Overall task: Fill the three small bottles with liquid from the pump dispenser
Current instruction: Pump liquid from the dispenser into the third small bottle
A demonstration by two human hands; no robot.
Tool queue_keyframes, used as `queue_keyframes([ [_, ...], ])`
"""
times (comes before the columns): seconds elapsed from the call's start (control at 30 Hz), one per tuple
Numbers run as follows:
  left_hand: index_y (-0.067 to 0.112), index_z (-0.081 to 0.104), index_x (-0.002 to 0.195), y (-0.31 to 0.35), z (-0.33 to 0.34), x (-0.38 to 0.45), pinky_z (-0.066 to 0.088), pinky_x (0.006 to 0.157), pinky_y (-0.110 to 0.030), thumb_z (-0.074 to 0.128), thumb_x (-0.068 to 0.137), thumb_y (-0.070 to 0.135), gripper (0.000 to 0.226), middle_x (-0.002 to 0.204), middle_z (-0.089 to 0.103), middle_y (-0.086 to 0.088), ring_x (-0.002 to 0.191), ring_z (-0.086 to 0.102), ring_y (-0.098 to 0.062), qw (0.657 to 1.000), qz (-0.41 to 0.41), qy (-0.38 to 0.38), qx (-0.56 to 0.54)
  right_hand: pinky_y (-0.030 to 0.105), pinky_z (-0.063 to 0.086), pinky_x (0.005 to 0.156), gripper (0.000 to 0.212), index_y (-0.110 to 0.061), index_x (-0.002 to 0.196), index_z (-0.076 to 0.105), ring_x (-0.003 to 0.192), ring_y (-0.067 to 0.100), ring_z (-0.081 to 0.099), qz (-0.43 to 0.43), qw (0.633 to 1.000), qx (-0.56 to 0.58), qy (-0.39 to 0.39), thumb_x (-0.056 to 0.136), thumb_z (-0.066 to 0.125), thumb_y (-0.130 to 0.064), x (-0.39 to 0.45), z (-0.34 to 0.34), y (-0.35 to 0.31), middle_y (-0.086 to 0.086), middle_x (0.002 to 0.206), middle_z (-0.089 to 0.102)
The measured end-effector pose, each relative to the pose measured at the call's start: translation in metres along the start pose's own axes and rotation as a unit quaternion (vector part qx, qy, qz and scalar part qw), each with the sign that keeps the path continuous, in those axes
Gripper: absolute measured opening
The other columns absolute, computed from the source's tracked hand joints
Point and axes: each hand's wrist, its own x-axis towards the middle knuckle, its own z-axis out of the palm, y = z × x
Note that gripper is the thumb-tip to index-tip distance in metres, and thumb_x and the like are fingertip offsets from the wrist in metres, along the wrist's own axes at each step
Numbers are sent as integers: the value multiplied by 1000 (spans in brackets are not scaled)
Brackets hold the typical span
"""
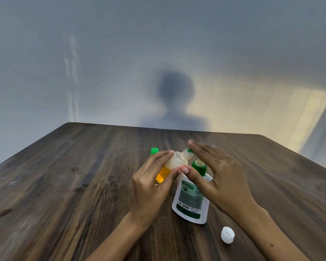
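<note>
My left hand (151, 183) grips a small clear bottle (177, 162), tilted with its open neck toward the pump nozzle; amber liquid fills its lower part and foam sits above. The white pump dispenser (191, 201) with a green label and green pump head (199, 165) stands just right of it. My right hand (220, 178) lies over the pump head with straight fingers, thumb by the bottle. Behind my left hand a green cap (154, 150) shows, probably on another small bottle whose body is hidden.
A white screw cap (227, 234) lies on the dark wooden table (64, 185) at the near right. The table's far edge meets a grey wall with a person's shadow on it.
</note>
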Motion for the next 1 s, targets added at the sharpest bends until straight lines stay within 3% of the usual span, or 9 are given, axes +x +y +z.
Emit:
queue_keyframes([
  [0.23,2,69,114,-1,0,-1,54,89,-23,66,86,29,39,113,69,-6,110,63,-9,1000,4,-8,5,21,41,91,78,-16,123,64,110,8,59,2,1000,3,0,84,34,-77,-5,4,1,-5,123,64],
  [0.5,5,67,115,0,0,1,50,91,-17,64,87,30,37,115,66,0,114,58,2,1000,4,-4,-2,25,44,92,74,-15,124,64,111,9,59,-1,1000,12,17,87,36,-73,-2,4,2,-4,123,64],
  [0.67,3,68,114,-1,0,0,54,89,-22,63,88,31,39,114,67,-2,112,61,-4,1000,7,-1,-2,21,43,87,72,-16,116,69,104,9,62,6,1000,9,22,86,37,-73,-3,6,1,-5,115,68],
  [1.0,1,69,113,-2,1,1,54,88,-23,63,88,30,39,113,69,-5,110,63,-7,1000,9,-2,5,25,48,88,72,-17,120,67,108,8,60,18,999,41,26,86,38,-73,0,7,1,-6,118,66],
])
